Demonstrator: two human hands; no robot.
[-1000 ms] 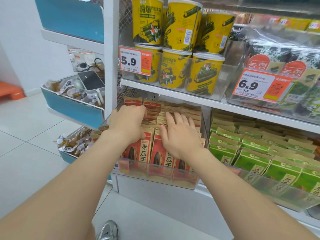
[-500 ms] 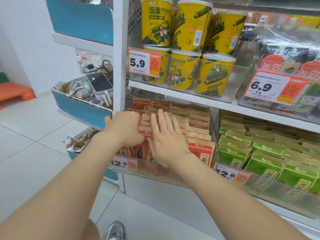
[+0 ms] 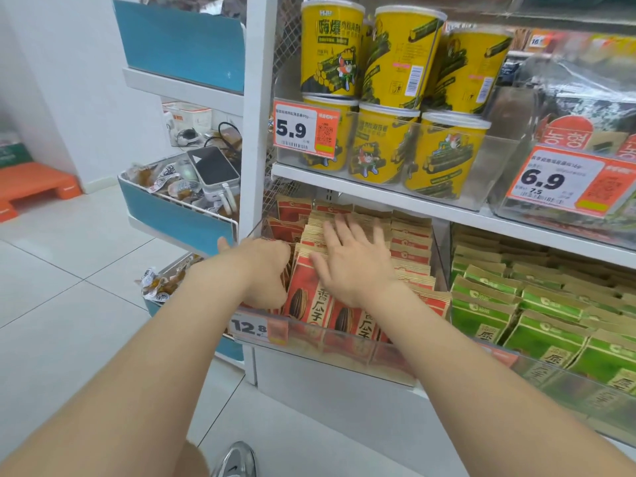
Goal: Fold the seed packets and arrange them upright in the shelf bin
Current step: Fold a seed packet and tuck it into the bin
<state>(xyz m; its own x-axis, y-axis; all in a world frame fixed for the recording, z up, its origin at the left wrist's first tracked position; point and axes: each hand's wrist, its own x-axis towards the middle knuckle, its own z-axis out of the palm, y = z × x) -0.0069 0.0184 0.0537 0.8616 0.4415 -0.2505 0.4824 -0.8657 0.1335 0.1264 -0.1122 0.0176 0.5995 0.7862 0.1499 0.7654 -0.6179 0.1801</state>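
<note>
Left hand: the left hand point(image 3: 263, 270) was down in the near-left corner of the bin, fingers curled in among the packets; the tips were hidden, so I couldn't tell whether they pinched one.
Right hand: the right hand point(image 3: 351, 266) lay flat on the folded tops in the middle rows, fingers point(image 3: 344, 228) straight and spread, pressing down and towards the back.
Seed packets: the red seed packets point(image 3: 308, 297) stood in rows in the shelf bin point(image 3: 344, 346) on the lower shelf, kraft tops folded over, and the front ones leaned a little.
Step in hand, my read: squaring up the rows, most of the stock looking already in place.
Doing it well: press evenly with the flat palm so the folds hold, and let the left hand brace the end row so nothing tips over the clear front wall.
Neighbour bin: green packets point(image 3: 537, 325) stood packed upright just to the right, in a bin of their own.
Upper bin: yellow tubs point(image 3: 385, 146) were stacked two high in a clear bin on the shelf above.
Side basket: a blue basket point(image 3: 172, 215) far left held wrapped snacks and a grey power bank point(image 3: 215, 170).
</note>
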